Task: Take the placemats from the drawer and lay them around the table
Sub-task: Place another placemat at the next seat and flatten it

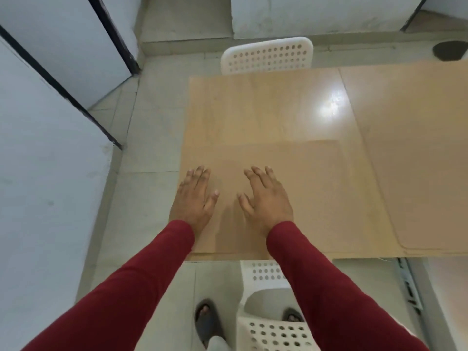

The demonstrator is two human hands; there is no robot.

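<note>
The tan placemat (291, 193) lies flat at the table's (266, 110) near left corner; it looks thin, light and bendy, best lifted by an edge. My left hand (193, 196) and right hand (267, 196) press it, fingers straight. Another mat (417, 160), I think, lies right. White chairs (268, 57) stand near and far.

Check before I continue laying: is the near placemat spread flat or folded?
Spread flat: the placemat lies smooth under both open hands, no fold visible.

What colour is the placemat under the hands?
Tan, close to the table's wood tone; the placemat shows best in the head view.
</note>
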